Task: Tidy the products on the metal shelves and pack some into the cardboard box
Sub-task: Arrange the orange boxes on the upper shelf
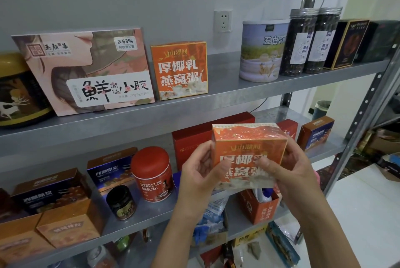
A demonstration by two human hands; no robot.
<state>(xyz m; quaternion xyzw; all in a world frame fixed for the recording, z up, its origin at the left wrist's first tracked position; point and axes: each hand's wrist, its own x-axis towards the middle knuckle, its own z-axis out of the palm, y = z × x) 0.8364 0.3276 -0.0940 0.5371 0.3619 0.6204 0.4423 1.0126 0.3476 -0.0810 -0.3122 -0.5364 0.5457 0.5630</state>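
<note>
I hold an orange product box (246, 148) in front of the middle metal shelf (151, 209), tilted with its top toward me. My left hand (200, 172) grips its left side, and my right hand (290, 172) grips its right side with the thumb across the front. A matching orange box (179, 70) stands upright on the upper metal shelf (129, 120), next to a large pink box (86, 70). No cardboard packing box is clearly in view.
The upper shelf also bears a dark jar (19, 90) at the left, a round tin (263, 51), two dark jars (311, 40) and black boxes (348, 43). A red canister (152, 173), small jar (121, 201), blue and brown boxes stand below. An upright (363, 114) rises at right.
</note>
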